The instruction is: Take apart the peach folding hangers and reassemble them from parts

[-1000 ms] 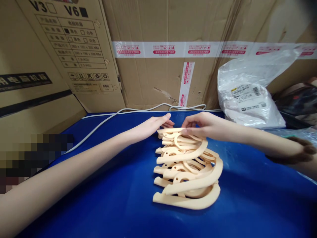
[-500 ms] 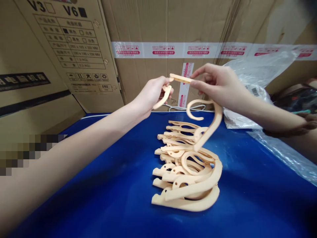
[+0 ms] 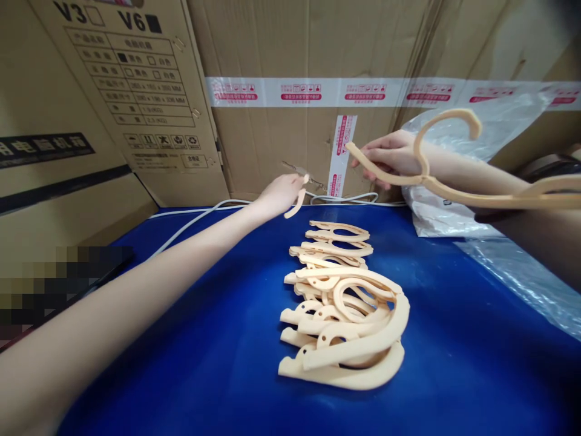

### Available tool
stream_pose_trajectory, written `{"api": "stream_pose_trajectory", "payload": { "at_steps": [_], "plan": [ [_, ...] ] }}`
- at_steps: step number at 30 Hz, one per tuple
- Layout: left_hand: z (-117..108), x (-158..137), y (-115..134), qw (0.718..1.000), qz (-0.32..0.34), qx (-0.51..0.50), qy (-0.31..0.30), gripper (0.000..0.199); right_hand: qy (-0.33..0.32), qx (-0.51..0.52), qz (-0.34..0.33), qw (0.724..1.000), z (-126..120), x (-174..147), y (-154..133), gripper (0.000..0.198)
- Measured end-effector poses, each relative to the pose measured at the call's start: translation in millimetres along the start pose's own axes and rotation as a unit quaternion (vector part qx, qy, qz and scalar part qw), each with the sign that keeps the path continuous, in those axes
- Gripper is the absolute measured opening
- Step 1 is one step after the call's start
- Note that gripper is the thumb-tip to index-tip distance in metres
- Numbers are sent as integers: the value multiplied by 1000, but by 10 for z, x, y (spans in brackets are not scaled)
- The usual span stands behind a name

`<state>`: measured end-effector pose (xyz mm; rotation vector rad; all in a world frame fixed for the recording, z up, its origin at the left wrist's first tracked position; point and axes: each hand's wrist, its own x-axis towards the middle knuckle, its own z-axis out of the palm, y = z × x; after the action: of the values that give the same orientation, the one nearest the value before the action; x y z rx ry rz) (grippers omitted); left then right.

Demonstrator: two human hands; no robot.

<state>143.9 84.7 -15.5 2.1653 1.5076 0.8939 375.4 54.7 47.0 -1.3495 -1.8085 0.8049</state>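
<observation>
In the upper right my right hand (image 3: 388,154) is closed around one arm of a cream plastic hanger (image 3: 424,179). The hanger is spread open, its hook pointing up and its far arm running off the right edge. My left hand (image 3: 282,191) sits near the table's back edge, fingers mostly turned away. A short curved cream piece (image 3: 296,204) sticks out below its closed fingers; the rest of that piece is hidden. Between and below the hands, several folded cream hangers (image 3: 354,363) lie overlapping in a row on the blue table (image 3: 204,339).
Cardboard boxes (image 3: 272,42) stand along the back and left. A clear plastic bag (image 3: 431,221) lies at the right rear, with plastic film (image 3: 521,284) in front of it. A white cable (image 3: 195,221) runs along the back edge.
The hanger at my right hand has swung up and right, from hanging over the pile to spread out across the forearm. My left hand has dropped slightly; the hands are farther apart.
</observation>
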Motion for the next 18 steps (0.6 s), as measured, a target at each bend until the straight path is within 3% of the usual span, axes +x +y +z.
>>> {"api": "stream_pose_trajectory", "payload": {
  "at_steps": [2,4,8,11,15,18],
  "plan": [
    [30,109,-223,998,-50,21,-41,35,7,22,-14,1000,-62,61,64,30],
    [47,201,-415,992,-92,48,-69,32,58,59,-31,996,-85,114,103,24],
    [21,268,-608,985,-118,103,-72,34,119,119,-59,984,-65,173,110,26],
    [-13,201,-573,984,-121,125,-42,35,169,190,-66,965,-29,187,95,26],
    [1,68,-344,991,-105,86,8,40,224,252,-56,940,84,194,132,19],
    [11,34,-131,996,-81,-13,-46,67,231,264,-56,935,228,197,219,16]
  ]
}}
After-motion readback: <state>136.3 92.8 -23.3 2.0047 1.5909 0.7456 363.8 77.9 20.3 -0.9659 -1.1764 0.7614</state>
